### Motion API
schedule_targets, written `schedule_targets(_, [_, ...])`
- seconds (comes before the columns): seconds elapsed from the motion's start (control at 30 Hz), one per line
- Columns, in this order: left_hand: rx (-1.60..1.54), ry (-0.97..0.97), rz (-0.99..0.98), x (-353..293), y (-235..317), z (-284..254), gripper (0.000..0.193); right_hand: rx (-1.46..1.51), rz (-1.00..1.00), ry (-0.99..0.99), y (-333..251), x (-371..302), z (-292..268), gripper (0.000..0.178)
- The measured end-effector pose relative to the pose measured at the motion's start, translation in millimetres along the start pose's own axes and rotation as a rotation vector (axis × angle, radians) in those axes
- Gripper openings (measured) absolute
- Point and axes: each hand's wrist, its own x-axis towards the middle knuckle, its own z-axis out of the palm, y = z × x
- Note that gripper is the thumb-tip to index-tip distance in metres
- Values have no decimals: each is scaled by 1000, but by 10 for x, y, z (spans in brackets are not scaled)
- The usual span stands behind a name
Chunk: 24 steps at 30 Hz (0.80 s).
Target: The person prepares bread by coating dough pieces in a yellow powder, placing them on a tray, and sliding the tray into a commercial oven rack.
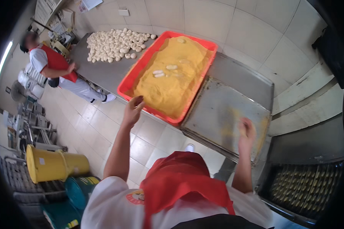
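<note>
A red plastic tub (127, 79) holds a bed of yellow crumb-like powder (160, 91). Several small, pale oval dough pieces (172, 67) lie on the powder, some partly coated. My left hand (133, 111) is at the tub's near left rim, its fingers loosely bent and apart, with nothing visible in them. Over the flat metal baking tray (218, 110), right of the tub, is my right hand (247, 133). It is slightly blurred, its fingers stretched out and no object showing in it. Yellow powder is smeared on the tray around that hand.
A heap of round dough balls (114, 45) covers part of the steel table (80, 57) at the far left. Another person (51, 65) in a red apron stands there. Filled trays (305, 187) sit at lower right. A yellow barrel (49, 164) stands at left.
</note>
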Motion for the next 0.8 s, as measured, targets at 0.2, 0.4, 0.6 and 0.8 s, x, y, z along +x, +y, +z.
schedule_targets(0.2, [100, -124, -309, 1403, -210, -81, 86, 128, 325, -480, -217, 33, 2795, 77])
schedule_targets(0.4, [-350, -304, -397, 2519, -425, 436, 103, 534, 809, -34, 199, 657, 4014, 70])
schedule_targets(0.6, [-320, -463, -29, 3466, -274, 890, 89, 335, 411, 5, 144, 1930, 4509, 68])
schedule_targets(0.8, [41, -556, 213, 4865, 352, 1070, 77, -461, 229, 187, 587, 3150, 3850, 60])
